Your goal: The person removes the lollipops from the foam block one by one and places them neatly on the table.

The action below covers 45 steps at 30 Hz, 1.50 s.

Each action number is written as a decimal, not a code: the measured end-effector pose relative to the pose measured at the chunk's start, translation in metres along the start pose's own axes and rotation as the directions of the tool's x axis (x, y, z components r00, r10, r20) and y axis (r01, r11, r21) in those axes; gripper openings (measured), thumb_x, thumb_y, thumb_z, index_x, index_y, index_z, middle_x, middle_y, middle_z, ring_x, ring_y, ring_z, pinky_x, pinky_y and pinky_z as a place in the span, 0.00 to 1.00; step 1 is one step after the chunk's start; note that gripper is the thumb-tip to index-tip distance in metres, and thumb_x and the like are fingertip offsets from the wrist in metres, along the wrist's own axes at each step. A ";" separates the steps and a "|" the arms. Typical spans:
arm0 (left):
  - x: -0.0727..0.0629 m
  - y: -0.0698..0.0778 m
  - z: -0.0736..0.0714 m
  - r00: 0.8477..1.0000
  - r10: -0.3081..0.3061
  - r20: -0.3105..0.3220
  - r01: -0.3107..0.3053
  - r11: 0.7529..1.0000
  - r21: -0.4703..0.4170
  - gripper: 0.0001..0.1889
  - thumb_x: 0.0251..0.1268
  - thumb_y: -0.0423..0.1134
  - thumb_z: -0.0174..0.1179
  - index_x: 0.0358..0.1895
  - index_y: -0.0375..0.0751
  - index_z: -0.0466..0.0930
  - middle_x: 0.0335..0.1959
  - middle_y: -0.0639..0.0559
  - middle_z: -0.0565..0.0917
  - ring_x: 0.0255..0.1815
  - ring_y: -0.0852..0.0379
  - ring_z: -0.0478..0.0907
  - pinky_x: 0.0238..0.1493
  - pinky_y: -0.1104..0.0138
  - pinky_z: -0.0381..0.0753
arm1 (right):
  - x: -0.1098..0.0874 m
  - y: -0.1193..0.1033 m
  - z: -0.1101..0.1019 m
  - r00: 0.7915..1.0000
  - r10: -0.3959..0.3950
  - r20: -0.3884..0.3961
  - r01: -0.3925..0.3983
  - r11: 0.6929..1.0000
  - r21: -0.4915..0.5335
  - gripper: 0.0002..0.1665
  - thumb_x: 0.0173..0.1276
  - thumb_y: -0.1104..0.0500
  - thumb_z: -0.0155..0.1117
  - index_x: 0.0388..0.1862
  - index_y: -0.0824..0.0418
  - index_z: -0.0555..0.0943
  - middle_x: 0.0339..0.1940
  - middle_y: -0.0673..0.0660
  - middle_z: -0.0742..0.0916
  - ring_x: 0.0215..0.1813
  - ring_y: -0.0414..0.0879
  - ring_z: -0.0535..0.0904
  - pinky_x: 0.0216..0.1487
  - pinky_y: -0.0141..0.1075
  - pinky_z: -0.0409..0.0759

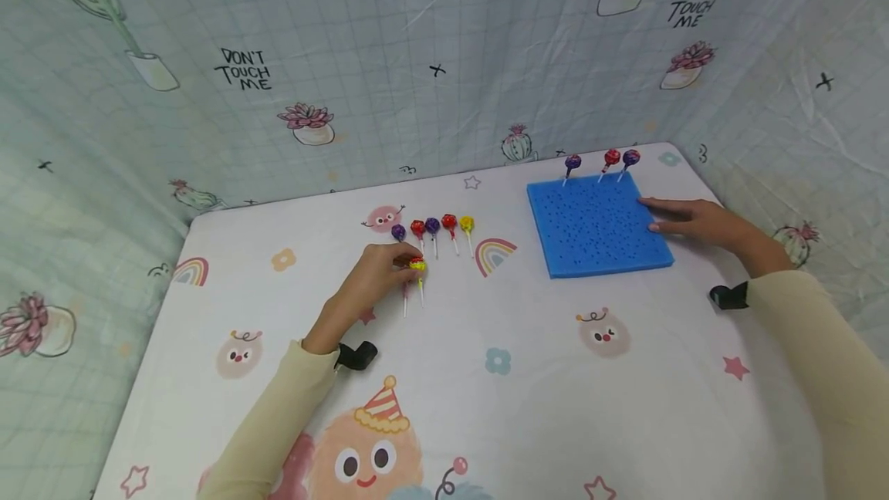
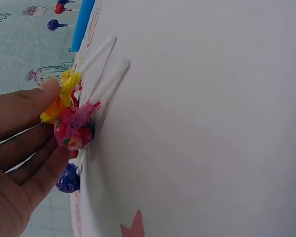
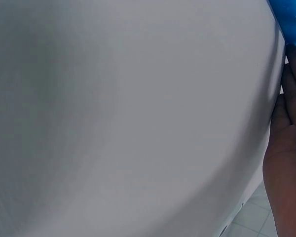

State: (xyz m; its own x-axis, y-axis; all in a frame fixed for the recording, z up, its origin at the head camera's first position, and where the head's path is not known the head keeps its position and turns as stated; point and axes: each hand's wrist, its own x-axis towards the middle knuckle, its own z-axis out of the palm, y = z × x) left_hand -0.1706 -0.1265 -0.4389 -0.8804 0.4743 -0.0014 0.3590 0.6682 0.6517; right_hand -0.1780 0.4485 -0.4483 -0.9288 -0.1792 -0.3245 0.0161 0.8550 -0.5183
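Observation:
My left hand (image 1: 375, 275) pinches a yellow lollipop (image 2: 69, 91) by its wrapped head, thumb on one side, the white stick pointing back toward me. Right beside it is a pink lollipop (image 2: 75, 127), its head close against the fingers of that hand and mostly hidden in the head view. Several purple, red and yellow lollipops (image 1: 449, 221) lie in a row just beyond. On the right, my right hand (image 1: 701, 224) rests with extended fingers at the right edge of a blue foam board (image 1: 590, 226) dotted with small holes.
Three lollipops (image 1: 612, 157), two purple and one red, stand in the board's back edge. The board lies on a white table (image 1: 444, 361) printed with cartoon figures. Patterned cloth (image 1: 389, 45) hangs behind and at both sides.

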 end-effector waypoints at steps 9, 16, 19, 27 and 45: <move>0.004 0.002 -0.001 1.000 -0.002 0.015 0.001 1.000 0.024 0.15 0.61 0.38 0.74 0.50 0.42 0.90 0.45 0.51 0.89 0.49 0.54 0.84 0.53 0.59 0.84 | 0.001 0.000 -0.001 1.000 -0.016 0.005 0.016 1.000 0.009 0.45 0.75 0.41 0.61 0.83 0.54 0.56 0.80 0.74 0.56 0.77 0.80 0.45 0.66 0.78 0.47; 0.009 0.000 -0.006 0.999 -0.033 0.042 0.034 0.999 -0.031 0.13 0.59 0.39 0.75 0.47 0.44 0.91 0.44 0.52 0.90 0.47 0.56 0.83 0.50 0.60 0.83 | 0.002 0.003 -0.001 0.999 -0.033 0.008 0.033 0.999 0.027 0.44 0.75 0.42 0.62 0.83 0.54 0.57 0.80 0.73 0.57 0.77 0.80 0.45 0.66 0.78 0.48; 0.012 -0.003 -0.006 0.998 -0.030 0.062 0.031 0.999 -0.022 0.13 0.59 0.39 0.75 0.47 0.44 0.91 0.43 0.52 0.90 0.45 0.56 0.82 0.48 0.62 0.83 | 0.001 0.003 -0.001 1.000 -0.024 0.012 0.024 0.999 0.026 0.45 0.75 0.41 0.62 0.83 0.53 0.57 0.80 0.74 0.57 0.77 0.81 0.45 0.66 0.79 0.48; 0.017 -0.001 -0.008 0.990 -0.068 0.123 0.062 0.997 0.048 0.13 0.60 0.40 0.74 0.47 0.42 0.90 0.41 0.51 0.89 0.42 0.56 0.80 0.49 0.61 0.82 | 0.001 0.003 0.000 1.000 -0.018 0.012 0.017 1.000 0.023 0.45 0.75 0.41 0.61 0.83 0.53 0.56 0.80 0.73 0.56 0.77 0.80 0.45 0.66 0.78 0.48; 0.019 0.004 -0.015 0.996 -0.026 0.088 0.027 1.000 -0.011 0.16 0.63 0.35 0.72 0.53 0.36 0.87 0.48 0.45 0.87 0.49 0.49 0.82 0.54 0.57 0.83 | 0.001 -0.002 -0.002 1.000 0.013 0.022 -0.013 1.000 0.024 0.46 0.74 0.39 0.61 0.83 0.51 0.56 0.81 0.72 0.55 0.77 0.81 0.44 0.66 0.79 0.46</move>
State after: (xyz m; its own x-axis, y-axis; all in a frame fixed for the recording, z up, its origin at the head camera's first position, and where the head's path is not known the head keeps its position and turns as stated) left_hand -0.1909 -0.1239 -0.4251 -0.8589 0.5051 -0.0850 0.3315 0.6746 0.6596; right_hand -0.1796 0.4478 -0.4461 -0.9200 -0.1792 -0.3486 0.0371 0.8455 -0.5327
